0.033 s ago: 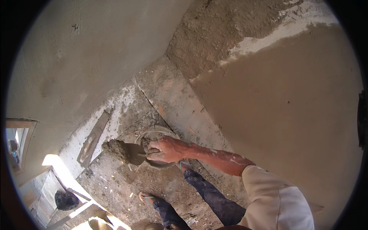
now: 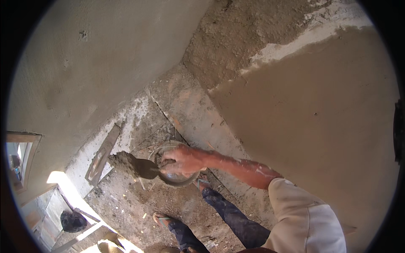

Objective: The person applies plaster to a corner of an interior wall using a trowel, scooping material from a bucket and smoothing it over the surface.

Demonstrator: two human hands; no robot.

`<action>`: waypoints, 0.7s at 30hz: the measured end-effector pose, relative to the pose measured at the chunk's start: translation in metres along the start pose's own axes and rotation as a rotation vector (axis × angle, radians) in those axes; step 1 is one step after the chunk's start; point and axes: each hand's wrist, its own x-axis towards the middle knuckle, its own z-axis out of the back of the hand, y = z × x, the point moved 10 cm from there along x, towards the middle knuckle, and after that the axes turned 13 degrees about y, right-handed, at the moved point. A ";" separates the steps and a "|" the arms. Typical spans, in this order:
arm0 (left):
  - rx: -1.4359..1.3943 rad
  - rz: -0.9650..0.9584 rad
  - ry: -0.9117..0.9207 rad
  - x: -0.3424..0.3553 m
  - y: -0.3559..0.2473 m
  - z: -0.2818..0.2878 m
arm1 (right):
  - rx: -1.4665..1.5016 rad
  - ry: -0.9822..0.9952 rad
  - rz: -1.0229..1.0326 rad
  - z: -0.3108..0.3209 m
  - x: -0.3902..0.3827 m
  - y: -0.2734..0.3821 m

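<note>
My right hand (image 2: pixel 180 161) is closed round the handle of a trowel (image 2: pixel 145 168), whose blade points left. Wet grey mortar (image 2: pixel 123 163) is heaped on the blade's far part. Beneath my hand stands a round, mortar-smeared pan (image 2: pixel 179 183), partly covered by the hand and trowel; my hand is over its middle. To the left of the mortar lies a long wooden float (image 2: pixel 101 156) with a handle, against the foot of the wall. My left hand does not show.
A smooth plastered wall (image 2: pixel 109 50) rises at the left. On the right is another plastered wall (image 2: pixel 303 114) with a rough upper patch (image 2: pixel 236 38). My sandalled feet (image 2: pixel 161 218) stand on the gritty floor (image 2: pixel 126 202). A black bundle (image 2: pixel 73 220) lies at lower left, near a sunlit strip.
The trowel with its mortar has shifted slightly left and up, and its blade has turned a little. My right hand has moved slightly, showing more of the pan's near rim.
</note>
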 end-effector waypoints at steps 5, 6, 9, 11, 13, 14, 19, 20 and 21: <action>-0.113 0.010 0.064 -0.010 -0.029 0.059 | 0.000 -0.516 -0.152 0.247 -0.141 0.035; -0.031 -0.063 0.049 -0.013 -0.039 0.059 | -0.028 -0.766 -0.192 0.309 -0.191 0.046; -0.264 0.051 -0.139 0.028 -0.001 -0.036 | -0.139 -1.340 -0.115 0.330 -0.295 0.055; -0.623 0.249 -0.504 0.040 0.078 -0.123 | -0.157 -1.335 0.084 0.269 -0.244 0.082; -0.570 0.305 -0.039 0.031 0.020 -0.062 | 0.003 -1.213 -0.144 0.205 -0.266 -0.031; -0.482 0.293 0.200 0.009 -0.023 0.016 | 0.172 -1.103 -0.269 0.172 -0.283 -0.117; -0.539 0.345 0.023 0.004 0.009 0.042 | 0.565 -0.715 -0.573 -0.047 -0.148 -0.324; -0.573 0.331 0.019 0.004 0.015 0.040 | 0.517 -0.618 -0.632 -0.084 -0.116 -0.337; -0.564 0.333 0.026 0.004 0.019 0.035 | 0.459 -0.539 -0.687 -0.112 -0.094 -0.352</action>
